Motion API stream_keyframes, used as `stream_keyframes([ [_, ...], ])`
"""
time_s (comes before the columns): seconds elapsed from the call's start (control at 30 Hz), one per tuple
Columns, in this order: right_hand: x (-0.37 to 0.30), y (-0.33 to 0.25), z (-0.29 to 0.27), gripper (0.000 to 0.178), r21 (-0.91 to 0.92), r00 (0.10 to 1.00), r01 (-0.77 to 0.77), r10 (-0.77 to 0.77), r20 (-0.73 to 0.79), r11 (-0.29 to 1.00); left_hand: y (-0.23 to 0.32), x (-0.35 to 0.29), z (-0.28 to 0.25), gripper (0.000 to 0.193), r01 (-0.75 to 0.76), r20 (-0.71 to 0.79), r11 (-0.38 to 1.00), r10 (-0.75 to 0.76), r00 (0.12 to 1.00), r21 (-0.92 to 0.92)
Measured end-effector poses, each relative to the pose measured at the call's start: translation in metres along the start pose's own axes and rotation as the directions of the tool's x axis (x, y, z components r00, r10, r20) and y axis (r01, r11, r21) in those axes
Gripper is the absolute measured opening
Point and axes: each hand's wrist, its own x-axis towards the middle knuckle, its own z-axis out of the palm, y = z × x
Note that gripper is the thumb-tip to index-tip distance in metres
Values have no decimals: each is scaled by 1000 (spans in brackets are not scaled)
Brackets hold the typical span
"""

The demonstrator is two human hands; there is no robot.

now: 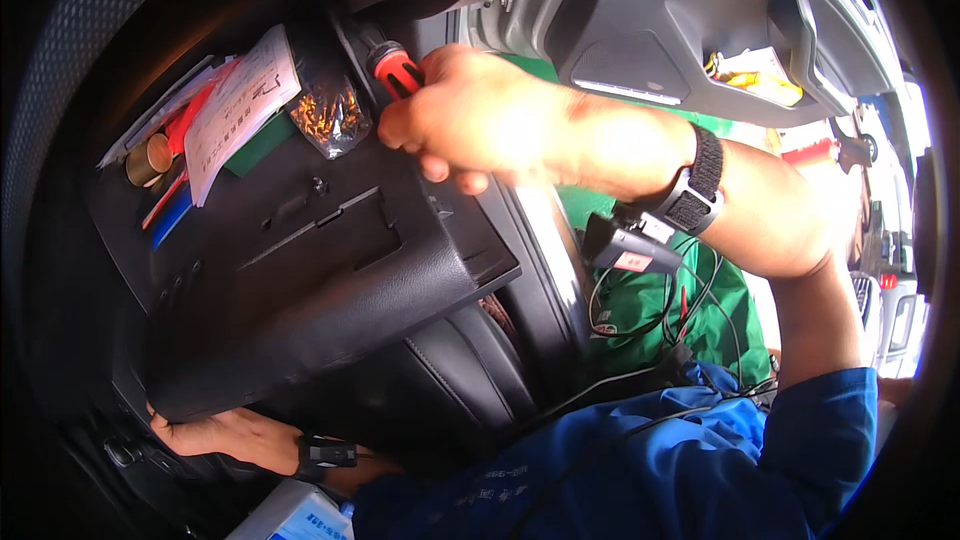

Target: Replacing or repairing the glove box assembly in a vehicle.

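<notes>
My right hand [490, 120] is closed around a screwdriver [393, 68] with a red and black handle, by the upper edge of an open glove box [300, 240]. The tool's tip is lost in the dark behind the handle. At the lower corner of the black glove box lid, my left hand [225, 435] grips the edge, its thumb showing and its other fingers partly hidden. Inside the glove box lie printed papers [240, 110], a clear plastic packet [330, 115] with orange and dark contents, and a small brass-coloured cylinder [150, 160].
An open grey car door [690, 30] stands at the upper right, with a yellow item [765, 88] in its pocket. A black seat [440, 360] is below the glove box. Dark cables [690, 310] hang against green cloth. A white container [295, 515] sits at the lower edge.
</notes>
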Motion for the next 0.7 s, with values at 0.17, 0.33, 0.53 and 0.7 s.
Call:
stream_keyframes([
  [0.17,13,24,-25,22,-88,993,110,-113,-29,990,-6,-26,9,35,-350,230,799,269,935,489],
  [0.33,30,35,-34,25,-257,972,229,-233,17,939,0,-30,23,28,-381,188,806,332,924,453],
  [0.53,31,29,-44,16,-547,936,318,-348,52,774,-21,-16,8,23,-267,119,906,241,963,329],
  [0.7,37,34,-49,15,-622,917,345,-393,65,703,-52,14,-17,18,51,-16,993,-53,998,-102],
])
